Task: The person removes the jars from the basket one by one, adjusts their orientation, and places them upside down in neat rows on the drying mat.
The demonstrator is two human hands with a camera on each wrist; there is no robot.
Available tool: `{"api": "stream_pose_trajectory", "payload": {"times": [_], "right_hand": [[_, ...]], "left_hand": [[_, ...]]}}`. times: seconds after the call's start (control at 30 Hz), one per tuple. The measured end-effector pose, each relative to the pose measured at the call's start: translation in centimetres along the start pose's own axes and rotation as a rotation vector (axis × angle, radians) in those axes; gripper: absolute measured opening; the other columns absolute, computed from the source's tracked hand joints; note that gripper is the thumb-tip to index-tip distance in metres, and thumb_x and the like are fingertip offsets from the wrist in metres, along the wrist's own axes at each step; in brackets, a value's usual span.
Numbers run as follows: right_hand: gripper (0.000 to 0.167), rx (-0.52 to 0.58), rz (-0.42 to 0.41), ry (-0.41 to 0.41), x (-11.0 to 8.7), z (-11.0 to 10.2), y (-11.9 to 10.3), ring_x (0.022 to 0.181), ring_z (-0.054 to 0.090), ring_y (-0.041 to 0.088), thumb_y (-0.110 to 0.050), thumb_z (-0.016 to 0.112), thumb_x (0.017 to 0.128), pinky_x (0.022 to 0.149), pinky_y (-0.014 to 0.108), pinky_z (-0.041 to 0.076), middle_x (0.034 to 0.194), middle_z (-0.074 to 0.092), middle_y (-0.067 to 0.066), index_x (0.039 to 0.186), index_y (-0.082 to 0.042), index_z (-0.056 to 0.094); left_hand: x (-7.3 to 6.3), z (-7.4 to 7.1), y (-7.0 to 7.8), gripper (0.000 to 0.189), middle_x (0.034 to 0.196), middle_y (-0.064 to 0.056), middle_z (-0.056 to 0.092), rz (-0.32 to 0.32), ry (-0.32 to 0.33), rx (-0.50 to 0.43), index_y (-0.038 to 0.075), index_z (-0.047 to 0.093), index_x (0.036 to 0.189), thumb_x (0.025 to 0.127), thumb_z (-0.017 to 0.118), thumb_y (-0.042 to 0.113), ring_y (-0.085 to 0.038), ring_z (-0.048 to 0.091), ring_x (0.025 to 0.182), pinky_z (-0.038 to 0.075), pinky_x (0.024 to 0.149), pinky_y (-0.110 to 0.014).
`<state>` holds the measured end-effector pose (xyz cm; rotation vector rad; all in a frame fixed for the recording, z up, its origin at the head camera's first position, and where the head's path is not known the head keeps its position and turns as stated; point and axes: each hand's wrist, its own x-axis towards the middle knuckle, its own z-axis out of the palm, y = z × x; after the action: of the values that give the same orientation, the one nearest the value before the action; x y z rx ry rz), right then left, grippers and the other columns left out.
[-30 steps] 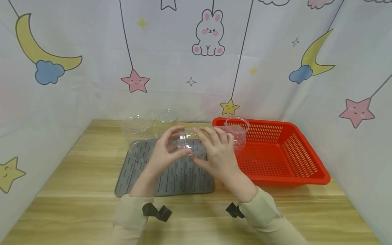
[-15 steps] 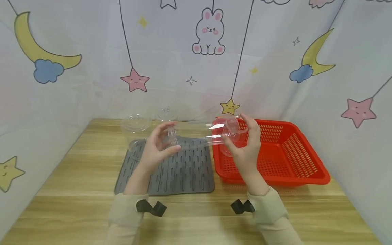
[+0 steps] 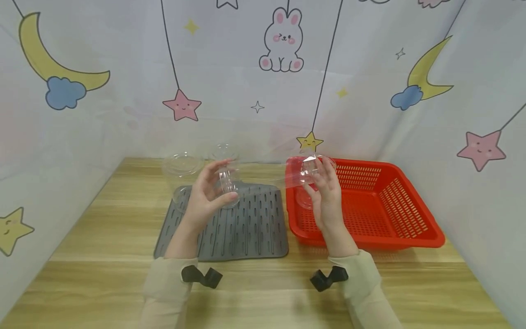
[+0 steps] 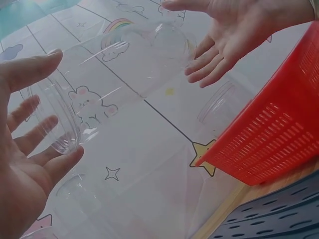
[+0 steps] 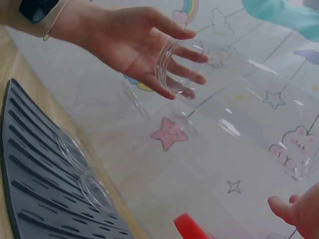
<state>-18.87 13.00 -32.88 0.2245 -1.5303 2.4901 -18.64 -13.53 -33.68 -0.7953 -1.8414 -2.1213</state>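
A clear plastic jar (image 3: 265, 176) lies sideways in the air above the grey mat (image 3: 250, 233). My left hand (image 3: 201, 196) grips its ringed end, thumb and fingers spread around the rim, as the left wrist view also shows at the ringed end (image 4: 62, 117). At the opposite end, my right hand (image 3: 328, 196) is beside the jar with fingers loosely extended. In the right wrist view, that hand (image 5: 304, 211) stands apart from the jar wall. Whether its fingertips touch the jar's end cannot be told from the head view.
More clear jars stand upright: one on the mat's left (image 3: 182, 167), one behind my left hand (image 3: 223, 151), and one in the red basket (image 3: 305, 201). The basket (image 3: 411, 201) stands to the right of the mat. A printed cloth wall (image 3: 255, 82) encloses the table (image 3: 263, 297).
My right hand has moved rightward along the jar from near its ringed end to the far end, and its fingers have loosened. The left hand has shifted slightly left, still holding the ringed end.
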Motion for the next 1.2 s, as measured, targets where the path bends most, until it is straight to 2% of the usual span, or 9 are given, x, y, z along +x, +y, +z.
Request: {"api": "stream_pose_trajectory", "payload": {"times": [0.13,0.27,0.4,0.5,0.63,0.8,0.97,1.1,1.2], "right_hand": [[0.077,0.142,0.070,-0.049,-0.3,0.4,0.7,0.144,0.030,0.033,-0.028,0.065,0.091,0.098,0.032,0.053,0.159,0.027,0.012,0.154,-0.013,0.024],[0.073,0.260,0.121,-0.092,-0.7,1.2,1.3,0.141,0.035,0.034,-0.026,0.066,0.090,0.101,0.036,0.051,0.155,0.034,0.014,0.152,-0.017,0.030],[0.080,0.363,0.101,-0.111,-0.9,1.8,1.7,0.130,0.049,0.026,-0.021,0.070,0.088,0.100,0.037,0.052,0.150,0.040,0.011,0.154,-0.017,0.024],[0.087,0.419,0.076,-0.121,-1.0,2.0,1.9,0.122,0.057,0.022,-0.019,0.075,0.085,0.097,0.038,0.054,0.143,0.048,0.008,0.154,-0.016,0.023],[0.079,0.457,0.060,-0.122,-1.1,2.2,2.0,0.118,0.061,0.021,-0.016,0.077,0.083,0.098,0.039,0.053,0.131,0.059,0.005,0.148,-0.016,0.032],[0.059,0.456,0.049,-0.130,-1.1,2.2,2.0,0.118,0.061,0.021,-0.012,0.071,0.087,0.098,0.039,0.053,0.130,0.061,0.005,0.138,-0.017,0.042],[0.063,0.430,0.032,-0.135,-1.1,2.3,1.6,0.119,0.060,0.021,-0.016,0.078,0.082,0.097,0.037,0.053,0.129,0.060,0.005,0.136,-0.017,0.045],[0.066,0.343,0.005,-0.149,-1.2,2.4,0.8,0.121,0.059,0.021,-0.020,0.083,0.078,0.097,0.035,0.053,0.129,0.060,0.003,0.135,-0.019,0.049],[0.066,0.257,-0.026,-0.193,-1.1,2.4,0.1,0.122,0.058,0.022,-0.019,0.081,0.080,0.098,0.037,0.053,0.130,0.060,0.003,0.138,-0.018,0.049]], "left_hand": [[0.0,0.0,-0.3,0.068,0.143,-0.006,0.047,0.022,-0.015,-0.046,0.010,0.044,0.138,0.078,0.061,-0.016,-0.015,0.050,0.126,0.051,0.099,-0.029],[0.0,0.0,-0.5,0.069,0.143,-0.002,0.047,0.019,-0.020,-0.077,0.010,0.043,0.139,0.077,0.059,-0.016,-0.018,0.049,0.127,0.052,0.096,-0.028],[0.0,0.0,-0.6,0.069,0.143,0.001,0.047,0.019,-0.027,-0.079,0.013,0.044,0.139,0.078,0.060,-0.014,-0.020,0.043,0.134,0.051,0.096,-0.026],[0.0,-0.1,-0.7,0.067,0.143,0.003,0.047,0.032,-0.042,-0.086,0.015,0.044,0.139,0.079,0.060,-0.012,-0.016,0.042,0.134,0.051,0.096,-0.025],[0.0,-0.2,-0.8,0.066,0.141,0.006,0.048,0.035,-0.068,-0.116,0.016,0.043,0.139,0.081,0.060,-0.011,-0.011,0.049,0.128,0.051,0.097,-0.026],[0.1,-0.4,-0.8,0.067,0.142,0.005,0.047,0.021,-0.089,-0.132,0.015,0.041,0.141,0.082,0.058,-0.011,-0.011,0.052,0.126,0.049,0.101,-0.028],[0.0,-0.7,-0.5,0.067,0.145,0.004,0.045,-0.026,-0.114,-0.111,0.012,0.039,0.143,0.083,0.059,-0.010,-0.018,0.047,0.132,0.045,0.106,-0.029],[-0.1,-1.1,0.1,0.070,0.148,0.002,0.043,-0.081,-0.135,-0.004,0.006,0.037,0.145,0.082,0.063,-0.010,-0.021,0.041,0.138,0.037,0.112,-0.025],[-0.2,-1.6,0.5,0.073,0.152,-0.001,0.041,-0.101,-0.156,0.091,0.004,0.036,0.147,0.082,0.065,-0.010,-0.021,0.036,0.141,0.029,0.116,-0.021]]}}
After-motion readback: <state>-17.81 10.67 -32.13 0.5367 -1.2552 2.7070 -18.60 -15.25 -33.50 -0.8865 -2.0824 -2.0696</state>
